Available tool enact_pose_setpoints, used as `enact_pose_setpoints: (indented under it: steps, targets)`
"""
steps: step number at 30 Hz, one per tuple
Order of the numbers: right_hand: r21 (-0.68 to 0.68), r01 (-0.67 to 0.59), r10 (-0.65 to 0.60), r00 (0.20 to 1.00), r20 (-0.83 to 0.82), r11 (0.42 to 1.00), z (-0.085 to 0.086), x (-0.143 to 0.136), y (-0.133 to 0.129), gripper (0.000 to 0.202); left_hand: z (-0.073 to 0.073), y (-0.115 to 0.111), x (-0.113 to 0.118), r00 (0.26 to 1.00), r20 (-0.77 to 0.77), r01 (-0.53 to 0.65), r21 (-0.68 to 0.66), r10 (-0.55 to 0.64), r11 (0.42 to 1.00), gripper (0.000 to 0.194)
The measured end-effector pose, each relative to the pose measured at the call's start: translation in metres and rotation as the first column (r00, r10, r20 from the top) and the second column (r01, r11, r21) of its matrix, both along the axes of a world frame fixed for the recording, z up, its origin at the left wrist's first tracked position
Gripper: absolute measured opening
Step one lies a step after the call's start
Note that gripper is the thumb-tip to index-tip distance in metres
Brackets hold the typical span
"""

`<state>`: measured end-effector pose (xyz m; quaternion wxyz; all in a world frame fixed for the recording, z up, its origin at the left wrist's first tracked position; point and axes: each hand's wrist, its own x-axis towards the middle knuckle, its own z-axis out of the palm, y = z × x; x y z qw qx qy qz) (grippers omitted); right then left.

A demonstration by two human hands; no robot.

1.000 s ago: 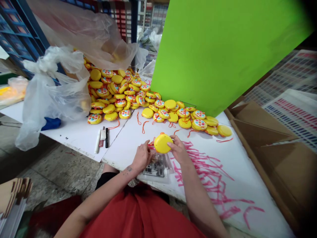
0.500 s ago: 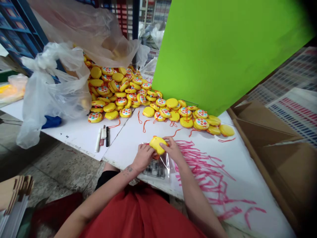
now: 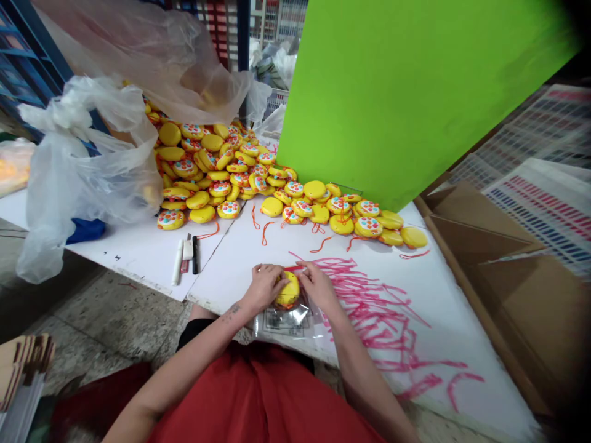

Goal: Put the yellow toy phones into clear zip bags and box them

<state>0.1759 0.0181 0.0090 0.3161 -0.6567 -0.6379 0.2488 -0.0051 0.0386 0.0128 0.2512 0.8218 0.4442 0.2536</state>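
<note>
A yellow round toy lies at the opening of a clear plastic bag with dark print, near the front edge of the white table. My left hand is closed on the toy's left side, its fingertips curled over it. On the right, my right hand has its thumb and fingers pinched together by the bag's upper edge, beside the toy. What those fingertips hold is too small to make out.
Yellow toys with orange loops are heaped at the back. A green panel stands behind them. Markers lie at the left, a cardboard box at the right. Plastic bags hang at the left; pink scribbles mark the tabletop.
The toy has moved down toward the bag and turned. My right hand has come off the toy to its right side. The view has shifted slightly.
</note>
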Motion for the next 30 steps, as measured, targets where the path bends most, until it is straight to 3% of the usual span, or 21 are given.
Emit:
enact_pose_setpoints:
  steps: [4, 6, 9, 12, 15, 17, 20, 23, 27, 30]
  targets:
    - [0.133, 0.168, -0.139, 0.969, -0.204, 0.977, -0.003, -0.016, -0.004, 0.024, 0.015, 0.002, -0.002, 0.998, 0.031, 0.063, -0.104, -0.060, 0.993, 0.014]
    - [0.178, 0.224, -0.165, 0.940, -0.298, 0.958, -0.001, -0.022, -0.005, 0.022, 0.018, 0.001, -0.006, 0.996, 0.082, 0.051, -0.085, -0.044, 0.995, 0.014]
    - [0.189, 0.281, -0.177, 0.884, -0.433, 0.941, 0.004, -0.026, -0.007, 0.021, 0.015, -0.002, -0.013, 0.958, 0.241, -0.148, -0.034, 0.152, 0.988, 0.025]
    - [0.215, 0.310, -0.170, 0.851, -0.497, 0.926, 0.007, -0.029, -0.009, 0.020, 0.007, -0.002, -0.019, 0.865, 0.387, -0.241, -0.239, 0.320, 0.941, 0.043]
    - [0.252, 0.306, -0.146, 0.852, -0.503, 0.918, 0.010, -0.030, -0.009, 0.020, 0.001, -0.001, -0.018, 0.845, 0.429, -0.102, -0.454, 0.318, 0.885, 0.039]
    - [0.285, 0.289, -0.138, 0.882, -0.451, 0.914, 0.013, -0.029, -0.009, 0.020, 0.001, -0.001, -0.015, 0.844, 0.457, -0.018, -0.497, 0.280, 0.867, 0.029]
    - [0.428, 0.240, -0.148, 0.960, -0.237, 0.871, 0.021, -0.028, -0.006, 0.021, 0.007, -0.002, -0.011, 0.819, 0.497, 0.031, -0.535, 0.285, 0.844, 0.024]
    - [0.555, 0.091, -0.111, 0.994, 0.003, 0.827, 0.032, -0.029, -0.004, 0.018, 0.016, -0.005, -0.007, 0.806, 0.507, 0.039, -0.561, 0.306, 0.827, 0.020]
    - [0.569, -0.141, 0.001, 0.971, 0.239, 0.810, 0.045, -0.038, -0.002, 0.028, 0.025, -0.006, -0.007, 0.864, 0.461, 0.018, -0.430, 0.202, 0.903, 0.022]
    - [0.530, -0.266, 0.068, 0.929, 0.363, 0.805, 0.049, -0.049, 0.000, 0.037, 0.029, -0.005, -0.007, 0.938, 0.330, -0.018, -0.273, 0.111, 0.962, 0.021]
